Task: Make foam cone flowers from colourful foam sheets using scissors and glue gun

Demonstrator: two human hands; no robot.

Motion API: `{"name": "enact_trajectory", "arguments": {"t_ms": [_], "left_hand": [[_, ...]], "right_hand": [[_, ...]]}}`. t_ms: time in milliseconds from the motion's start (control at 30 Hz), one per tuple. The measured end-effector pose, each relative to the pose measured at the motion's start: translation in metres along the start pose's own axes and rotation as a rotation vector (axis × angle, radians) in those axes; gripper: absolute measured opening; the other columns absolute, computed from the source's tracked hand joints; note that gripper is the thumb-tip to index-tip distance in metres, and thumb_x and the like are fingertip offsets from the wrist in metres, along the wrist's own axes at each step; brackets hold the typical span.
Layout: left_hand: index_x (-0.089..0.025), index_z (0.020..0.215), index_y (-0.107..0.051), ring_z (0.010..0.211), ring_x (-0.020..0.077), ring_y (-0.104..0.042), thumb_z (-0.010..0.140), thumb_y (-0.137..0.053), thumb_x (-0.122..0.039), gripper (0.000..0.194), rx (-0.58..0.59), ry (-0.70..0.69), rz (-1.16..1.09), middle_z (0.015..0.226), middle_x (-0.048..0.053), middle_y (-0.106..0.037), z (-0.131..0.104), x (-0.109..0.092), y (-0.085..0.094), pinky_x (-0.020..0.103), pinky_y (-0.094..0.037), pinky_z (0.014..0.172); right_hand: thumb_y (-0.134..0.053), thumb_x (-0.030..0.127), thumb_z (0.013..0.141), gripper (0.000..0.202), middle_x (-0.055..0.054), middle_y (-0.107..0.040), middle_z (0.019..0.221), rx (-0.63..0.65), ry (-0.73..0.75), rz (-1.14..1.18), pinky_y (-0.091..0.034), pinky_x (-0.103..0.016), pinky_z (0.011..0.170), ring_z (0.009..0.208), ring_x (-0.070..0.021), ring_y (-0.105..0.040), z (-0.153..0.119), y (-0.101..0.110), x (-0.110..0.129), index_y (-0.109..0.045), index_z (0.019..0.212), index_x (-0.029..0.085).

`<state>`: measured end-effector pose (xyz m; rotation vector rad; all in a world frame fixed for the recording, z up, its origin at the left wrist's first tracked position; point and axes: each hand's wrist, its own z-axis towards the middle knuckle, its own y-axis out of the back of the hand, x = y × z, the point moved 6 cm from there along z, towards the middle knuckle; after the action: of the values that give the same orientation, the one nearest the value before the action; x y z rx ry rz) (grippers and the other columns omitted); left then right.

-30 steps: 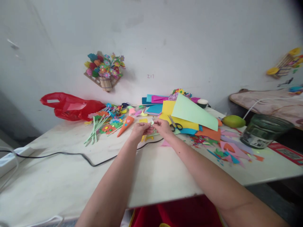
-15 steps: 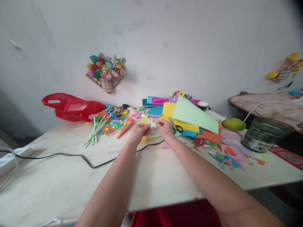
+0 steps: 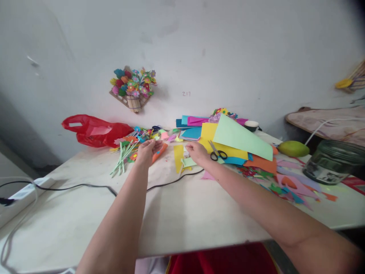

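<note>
My left hand (image 3: 149, 150) is closed in a pinch over the orange cone-shaped piece (image 3: 159, 152). What lies between its fingertips is too small to make out. To the right, my right hand (image 3: 197, 153) has thumb and finger pressed together at a small white piece (image 3: 186, 153). Beneath that piece lie a yellow sheet (image 3: 178, 154) and a pale green strip (image 3: 188, 163). Black-handled scissors (image 3: 218, 152) rest open just right of my right hand. Pale green stems (image 3: 121, 158) and foam flowers are heaped left of my left hand.
A red plastic bag (image 3: 98, 131) sits at the back left. Coloured sheets (image 3: 242, 139) pile up at the right, with scraps (image 3: 289, 186), a green mango (image 3: 293, 148) and a glass jar (image 3: 332, 163) beyond. A black cable (image 3: 168, 183) crosses the table from a power strip (image 3: 27, 196).
My hands have moved apart: the left went left towards the orange cone, the right stayed by the yellow sheet with the white piece. The view has shifted slightly left.
</note>
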<state>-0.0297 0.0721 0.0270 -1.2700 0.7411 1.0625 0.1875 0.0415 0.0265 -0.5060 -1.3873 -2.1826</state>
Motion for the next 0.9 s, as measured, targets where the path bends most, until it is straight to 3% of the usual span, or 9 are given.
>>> {"name": "enact_trajectory", "arguments": {"t_ms": [167, 267, 367, 600, 767, 900], "left_hand": [[-0.015, 0.07, -0.058, 0.084, 0.0177, -0.067, 0.071, -0.07, -0.029, 0.018, -0.193, -0.096, -0.005, 0.075, 0.006, -0.069, 0.002, 0.011, 0.038, 0.031, -0.048, 0.084], [-0.016, 0.065, -0.055, 0.091, 0.0194, -0.066, 0.068, -0.072, -0.033, 0.023, -0.235, -0.102, 0.051, 0.069, 0.005, -0.067, 0.002, 0.022, 0.05, 0.031, -0.044, 0.088], [-0.017, 0.062, -0.051, 0.094, 0.019, -0.065, 0.068, -0.071, -0.034, 0.027, -0.246, -0.108, 0.052, 0.075, 0.006, -0.068, 0.0, 0.026, 0.053, 0.029, -0.044, 0.087], [-0.018, 0.073, -0.051, 0.078, 0.0125, -0.064, 0.076, -0.064, -0.025, 0.015, -0.277, 0.077, 0.043, 0.089, 0.004, -0.068, -0.01, 0.033, 0.05, 0.024, -0.049, 0.066], [-0.017, 0.075, -0.049, 0.075, 0.0131, -0.065, 0.078, -0.063, -0.023, 0.016, -0.223, 0.109, 0.029, 0.091, 0.006, -0.065, -0.011, 0.036, 0.044, 0.027, -0.054, 0.066], [-0.016, 0.074, -0.047, 0.066, 0.0127, -0.065, 0.078, -0.063, -0.017, 0.016, -0.2, 0.166, 0.007, 0.081, 0.002, -0.062, -0.014, 0.039, 0.037, 0.029, -0.055, 0.063]], "right_hand": [[-0.049, 0.021, 0.085, 0.023, -0.006, -0.069, 0.105, 0.186, 0.184, -0.138, -0.038, -0.03, 0.09, 0.102, -0.0202, -0.058, 0.003, -0.035, 0.037, -0.072, 0.087, 0.019], [-0.049, 0.024, 0.084, 0.025, -0.006, -0.071, 0.101, 0.365, 0.201, -0.213, -0.038, -0.031, 0.088, 0.1, -0.0218, -0.059, 0.002, -0.059, 0.049, -0.073, 0.087, 0.021], [-0.05, 0.028, 0.084, 0.025, -0.008, -0.071, 0.098, 0.463, 0.226, -0.282, -0.037, -0.035, 0.09, 0.101, -0.0246, -0.059, -0.001, -0.072, 0.06, -0.074, 0.084, 0.022], [-0.055, 0.026, 0.081, 0.02, -0.013, -0.069, 0.105, 0.427, 0.201, -0.363, -0.038, -0.039, 0.089, 0.105, -0.0298, -0.059, -0.001, -0.074, 0.07, -0.073, 0.087, 0.02], [-0.05, 0.024, 0.083, 0.024, -0.01, -0.07, 0.103, 0.393, 0.101, -0.229, -0.039, -0.041, 0.089, 0.101, -0.0284, -0.061, 0.005, -0.08, 0.067, -0.07, 0.095, 0.023], [-0.052, 0.023, 0.081, 0.028, -0.009, -0.068, 0.107, 0.371, 0.033, -0.196, -0.039, -0.041, 0.091, 0.104, -0.0277, -0.061, 0.01, -0.085, 0.064, -0.064, 0.107, 0.023]]}}
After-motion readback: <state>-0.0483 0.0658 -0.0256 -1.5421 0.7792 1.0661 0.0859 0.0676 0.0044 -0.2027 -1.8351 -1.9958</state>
